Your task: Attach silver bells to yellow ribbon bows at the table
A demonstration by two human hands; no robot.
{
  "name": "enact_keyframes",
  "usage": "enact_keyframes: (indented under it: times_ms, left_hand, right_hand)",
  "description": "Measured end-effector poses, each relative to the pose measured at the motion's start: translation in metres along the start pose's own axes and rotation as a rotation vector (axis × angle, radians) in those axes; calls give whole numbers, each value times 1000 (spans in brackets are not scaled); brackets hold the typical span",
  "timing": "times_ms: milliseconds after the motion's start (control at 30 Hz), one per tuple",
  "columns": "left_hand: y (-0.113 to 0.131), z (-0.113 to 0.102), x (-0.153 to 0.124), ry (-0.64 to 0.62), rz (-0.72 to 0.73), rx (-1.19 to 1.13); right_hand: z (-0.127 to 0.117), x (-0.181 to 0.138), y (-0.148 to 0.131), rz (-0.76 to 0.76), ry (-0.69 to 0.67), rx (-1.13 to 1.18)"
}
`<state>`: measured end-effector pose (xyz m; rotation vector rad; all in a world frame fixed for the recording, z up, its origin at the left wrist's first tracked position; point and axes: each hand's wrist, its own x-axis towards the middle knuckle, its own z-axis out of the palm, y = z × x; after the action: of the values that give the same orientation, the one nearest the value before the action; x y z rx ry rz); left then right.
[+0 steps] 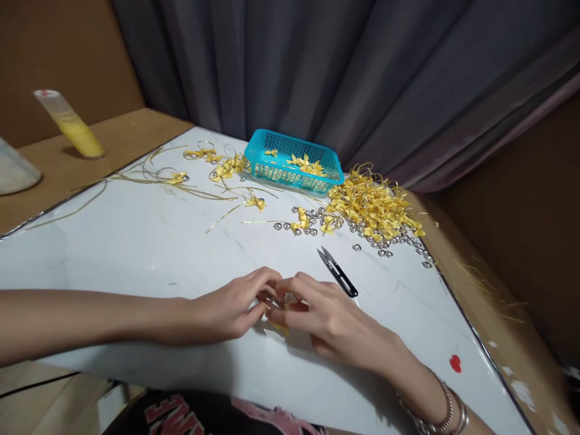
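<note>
My left hand (231, 305) and my right hand (324, 317) meet at the near middle of the white table (136, 254), fingertips pinched together. Between them is a small yellow ribbon piece (280, 327), mostly hidden by the fingers. Black thread snips (338, 272) lie just beyond my right hand. A heap of yellow ribbon bows (374, 205) with small silver bells (385, 244) lies at the far right.
A turquoise plastic basket (292, 161) holding a few yellow bows stands at the back. Loose yellow ribbon strands and bows (217, 172) lie at the far left. A yellow ribbon spool (72, 127) stands on the brown ledge. A red sticker (455, 363) is near the right edge.
</note>
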<state>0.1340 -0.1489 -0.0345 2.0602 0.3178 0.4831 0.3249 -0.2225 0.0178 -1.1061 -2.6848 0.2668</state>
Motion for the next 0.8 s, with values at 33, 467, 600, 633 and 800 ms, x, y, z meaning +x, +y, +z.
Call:
enact_keyframes:
  times_ms: [33, 467, 600, 633, 800]
  left_hand:
    - [0, 0, 1, -10, -5, -27]
    - [2, -3, 3, 4, -18, -12]
    - [0, -6, 3, 70, 235, 378]
    - [0, -8, 3, 84, 321, 516]
    - [5, -12, 7, 80, 687, 930]
  right_hand:
    - [1, 0, 1, -9, -9, -12]
    - [18, -1, 6, 16, 189, -46]
    - [15, -4, 4, 87, 223, -33]
    - [15, -4, 4, 109, 232, -22]
    - [19, -5, 4, 182, 246, 114]
